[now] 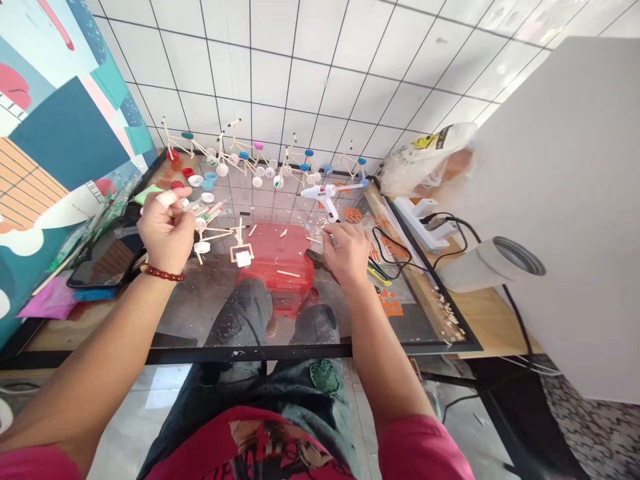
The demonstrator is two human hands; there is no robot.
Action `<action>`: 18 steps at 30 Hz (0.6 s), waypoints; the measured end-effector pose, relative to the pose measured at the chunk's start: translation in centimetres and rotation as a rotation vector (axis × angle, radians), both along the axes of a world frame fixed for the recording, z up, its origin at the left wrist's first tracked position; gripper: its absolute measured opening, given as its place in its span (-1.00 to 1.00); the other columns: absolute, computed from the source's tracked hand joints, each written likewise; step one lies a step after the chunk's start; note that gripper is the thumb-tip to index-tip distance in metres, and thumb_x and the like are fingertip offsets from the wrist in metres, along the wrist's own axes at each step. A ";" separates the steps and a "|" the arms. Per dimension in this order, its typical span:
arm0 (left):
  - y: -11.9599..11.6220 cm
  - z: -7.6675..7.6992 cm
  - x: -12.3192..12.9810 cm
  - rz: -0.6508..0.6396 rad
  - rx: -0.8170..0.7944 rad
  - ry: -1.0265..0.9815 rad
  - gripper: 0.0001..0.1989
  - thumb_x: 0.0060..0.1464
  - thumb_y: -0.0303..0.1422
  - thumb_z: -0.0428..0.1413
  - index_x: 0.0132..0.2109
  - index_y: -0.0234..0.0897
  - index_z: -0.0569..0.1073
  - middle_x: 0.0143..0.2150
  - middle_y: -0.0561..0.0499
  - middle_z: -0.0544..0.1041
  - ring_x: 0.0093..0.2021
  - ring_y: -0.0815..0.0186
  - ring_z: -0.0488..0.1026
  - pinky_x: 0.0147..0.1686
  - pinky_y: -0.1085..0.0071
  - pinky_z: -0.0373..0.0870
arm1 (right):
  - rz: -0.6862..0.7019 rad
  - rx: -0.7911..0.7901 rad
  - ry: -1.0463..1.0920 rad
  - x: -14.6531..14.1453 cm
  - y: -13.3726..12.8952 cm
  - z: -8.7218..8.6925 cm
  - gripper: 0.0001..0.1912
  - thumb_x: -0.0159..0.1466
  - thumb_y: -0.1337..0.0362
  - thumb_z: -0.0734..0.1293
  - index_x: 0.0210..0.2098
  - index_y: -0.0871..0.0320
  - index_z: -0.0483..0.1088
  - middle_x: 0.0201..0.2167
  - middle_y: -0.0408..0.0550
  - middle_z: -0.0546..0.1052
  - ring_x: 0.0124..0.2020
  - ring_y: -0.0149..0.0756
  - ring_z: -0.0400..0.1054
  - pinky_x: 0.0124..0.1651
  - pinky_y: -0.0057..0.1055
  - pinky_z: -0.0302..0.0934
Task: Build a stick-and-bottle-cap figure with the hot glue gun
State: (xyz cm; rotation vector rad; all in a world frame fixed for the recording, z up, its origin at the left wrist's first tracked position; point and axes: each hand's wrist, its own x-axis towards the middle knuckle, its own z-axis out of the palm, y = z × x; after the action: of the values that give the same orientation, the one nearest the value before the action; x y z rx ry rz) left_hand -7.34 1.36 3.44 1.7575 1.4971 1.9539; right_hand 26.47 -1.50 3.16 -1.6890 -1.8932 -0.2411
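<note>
My left hand (167, 230) is raised over the left side of the glass-topped table, its fingers curled in. A pale wrap or strip shows at one finger; anything inside the grip is hidden. My right hand (347, 250) is low over the table at right of centre, fingers drawn together beside a short wooden stick (314, 240). What it pinches is too small to make out. Dark pliers (320, 261) lie partly under that hand. Between the hands stands a small stick frame (241, 253) with a white block. A white glue gun (325, 197) rests beyond my right hand.
Several stick models with bottle caps (257, 167) line the back by the tiled wall. Loose caps (209, 179) lie at left, near a dark phone (103, 260). A yellow cutter (380, 275), a black cable (400, 250) and a white power strip (425, 223) are at right.
</note>
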 end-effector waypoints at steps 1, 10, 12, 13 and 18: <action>-0.3 -0.4 0.1 0.039 0.028 0.044 -0.70 0.03 -0.47 0.19 -0.06 -0.15 0.58 -0.22 0.08 0.41 -0.48 0.49 0.20 -0.50 0.43 0.22 | 0.000 -0.002 -0.007 0.0 0.0 0.0 -0.77 0.39 0.25 0.25 -0.15 0.06 0.57 -0.11 0.02 0.65 -0.04 -0.10 0.38 0.00 -0.21 0.02; -2.0 0.4 1.0 0.006 0.122 0.365 -0.81 0.11 -0.32 0.21 -0.10 -0.12 0.58 -0.07 -0.17 0.53 0.01 0.04 0.51 0.01 0.10 0.48 | 0.073 0.015 -0.048 -0.5 0.0 -0.4 -0.76 0.42 0.24 0.24 -0.15 0.07 0.57 -0.10 0.03 0.64 -0.03 -0.12 0.39 0.04 -0.22 0.03; -1.7 0.8 0.0 0.104 0.141 0.356 -0.76 0.10 -0.33 0.21 -0.05 -0.15 0.57 -0.01 -0.17 0.52 0.03 0.06 0.49 -0.02 0.11 0.48 | 0.099 0.046 -0.046 -0.6 0.0 -0.6 -0.76 0.42 0.24 0.24 -0.16 0.08 0.57 -0.10 0.01 0.65 -0.03 -0.13 0.39 0.06 -0.23 0.03; -1.4 0.9 -0.7 0.155 0.154 0.325 -0.72 0.10 -0.34 0.21 -0.01 -0.18 0.55 0.01 -0.16 0.50 -0.01 0.10 0.49 -0.08 0.15 0.50 | 0.108 0.057 -0.043 -0.7 0.0 -0.7 -0.76 0.42 0.24 0.25 -0.16 0.08 0.57 -0.10 0.01 0.65 -0.03 -0.13 0.40 0.06 -0.22 0.03; -0.4 1.1 -2.9 0.286 0.154 -0.056 -0.64 0.07 -0.43 0.21 0.05 -0.28 0.48 -0.02 -0.05 0.50 -0.38 0.43 0.40 -0.37 0.37 0.45 | 0.133 0.025 -0.032 -1.4 -0.4 -0.7 -0.77 0.40 0.27 0.26 -0.13 0.09 0.58 -0.10 0.03 0.65 -0.03 -0.11 0.41 0.05 -0.21 0.05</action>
State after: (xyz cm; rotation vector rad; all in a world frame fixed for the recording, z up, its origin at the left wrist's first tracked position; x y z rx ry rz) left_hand -10.27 0.97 4.51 1.6015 1.7014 2.2897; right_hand 25.08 -1.90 2.48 -1.5441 -2.0082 -0.2398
